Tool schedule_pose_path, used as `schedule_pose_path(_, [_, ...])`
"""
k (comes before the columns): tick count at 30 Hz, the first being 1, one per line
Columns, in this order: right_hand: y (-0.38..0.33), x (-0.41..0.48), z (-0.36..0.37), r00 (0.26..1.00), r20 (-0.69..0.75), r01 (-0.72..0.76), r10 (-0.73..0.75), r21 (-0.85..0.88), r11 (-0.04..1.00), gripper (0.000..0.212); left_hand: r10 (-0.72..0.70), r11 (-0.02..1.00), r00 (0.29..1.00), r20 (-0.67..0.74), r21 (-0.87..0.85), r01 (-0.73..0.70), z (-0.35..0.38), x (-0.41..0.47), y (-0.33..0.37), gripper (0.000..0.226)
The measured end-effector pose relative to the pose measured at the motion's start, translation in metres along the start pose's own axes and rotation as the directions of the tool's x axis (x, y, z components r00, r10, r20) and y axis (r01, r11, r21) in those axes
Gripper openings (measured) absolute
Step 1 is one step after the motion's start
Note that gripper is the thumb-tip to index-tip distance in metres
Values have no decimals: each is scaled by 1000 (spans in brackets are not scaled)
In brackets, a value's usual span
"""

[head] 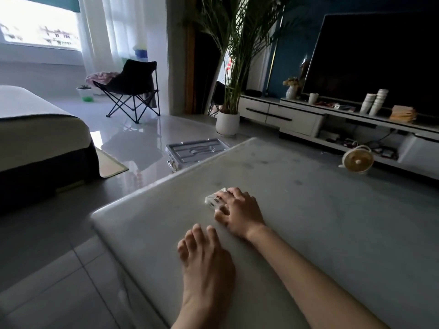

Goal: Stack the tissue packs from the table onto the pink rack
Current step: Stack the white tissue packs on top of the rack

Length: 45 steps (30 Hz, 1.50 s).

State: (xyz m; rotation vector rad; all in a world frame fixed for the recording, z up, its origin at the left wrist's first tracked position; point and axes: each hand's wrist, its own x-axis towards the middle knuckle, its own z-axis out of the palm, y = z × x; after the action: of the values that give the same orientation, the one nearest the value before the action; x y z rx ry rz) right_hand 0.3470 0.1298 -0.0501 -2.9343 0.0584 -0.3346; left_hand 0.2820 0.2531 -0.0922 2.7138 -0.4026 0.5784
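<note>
A small white tissue pack with dark print lies on the pale marble table near its middle. My right hand is laid over the pack's right side, fingers curled around it. My left hand rests flat on the table nearer to me, fingers together, holding nothing. The pink rack is not in view.
The table's left edge drops to a glossy tiled floor. A grey metal case lies on the floor beyond the table's far corner. A potted palm, a small fan, a TV cabinet and a folding chair stand farther off.
</note>
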Motion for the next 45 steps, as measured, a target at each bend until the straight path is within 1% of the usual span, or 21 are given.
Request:
schedule_pose_path(2, [12,-46,-13,998,-5,55,-55,44,997,81,43,994,999,-18,-103,-45,-9,0,5,54])
schedule_pose_path(3, [18,-70,-20,996,16,82,-84,67,994,82,113,976,993,-22,-183,-115,-13,-2,7,58])
schedule_pose_path(5, [29,-120,-37,991,69,110,-119,122,986,76,310,894,950,25,-349,-282,-24,-11,14,68])
schedule_pose_path(6, [34,-145,-46,990,85,98,-112,153,983,72,387,843,919,73,-433,-320,-31,-16,20,77])
schedule_pose_path(7, [41,-169,-54,991,100,73,-91,172,982,68,442,801,875,199,-528,-284,-38,-21,27,89])
schedule_pose_path(8, [47,-191,-62,991,111,53,-74,181,982,64,487,792,787,379,-572,-214,-47,-28,33,100])
schedule_pose_path(9, [52,-211,-70,991,122,34,-57,188,982,58,520,806,699,491,-552,-212,-54,-33,41,107])
schedule_pose_path(10, [57,-228,-78,990,132,18,-46,202,979,57,540,816,659,523,-517,-258,-57,-37,47,111])
schedule_pose_path(11, [61,-243,-86,989,145,-5,-29,225,974,62,549,821,647,528,-486,-299,-60,-41,52,111])
schedule_pose_path(13, [72,-266,-98,985,170,-75,26,289,954,76,553,823,658,511,-456,-338,-61,-49,63,110])
schedule_pose_path(17, [87,-299,-116,951,216,-289,220,373,882,93,596,787,623,507,-523,-327,-56,-67,84,117])
schedule_pose_path(20, [88,-313,-117,947,190,-304,259,266,915,78,608,780,619,497,-522,-346,-58,-77,101,104])
schedule_pose_path(24, [85,-323,-123,951,94,-309,294,308,900,72,582,808,630,514,-458,-372,-60,-80,112,116])
schedule_pose_path(27, [86,-335,-135,942,27,-323,333,334,885,73,596,801,631,496,-424,-423,-62,-90,120,103])
schedule_pose_path(31, [84,-360,-159,936,-15,-320,351,380,868,68,574,818,703,420,-344,-462,-68,-112,135,79])
schedule_pose_path(33, [82,-375,-181,941,-31,-300,338,392,870,64,560,822,738,377,-364,-437,-71,-118,140,80])
schedule_pose_path(34, [81,-382,-193,942,-44,-290,332,392,873,62,561,811,744,363,-420,-407,-73,-119,144,83])
schedule_pose_path(37, [80,-405,-234,938,-114,-262,328,387,884,57,616,676,738,274,-665,-317,-96,-122,169,76])
schedule_pose_path(40, [80,-427,-280,931,-221,-194,291,374,907,56,626,495,776,78,-809,-318,-140,-115,212,57])
schedule_pose_path(43, [80,-446,-334,914,-336,-120,229,316,941,54,686,323,724,-74,-860,-394,-191,-94,256,65])
schedule_pose_path(45, [83,-458,-370,895,-397,-93,206,285,954,53,725,234,677,-132,-876,-422,-221,-79,283,66])
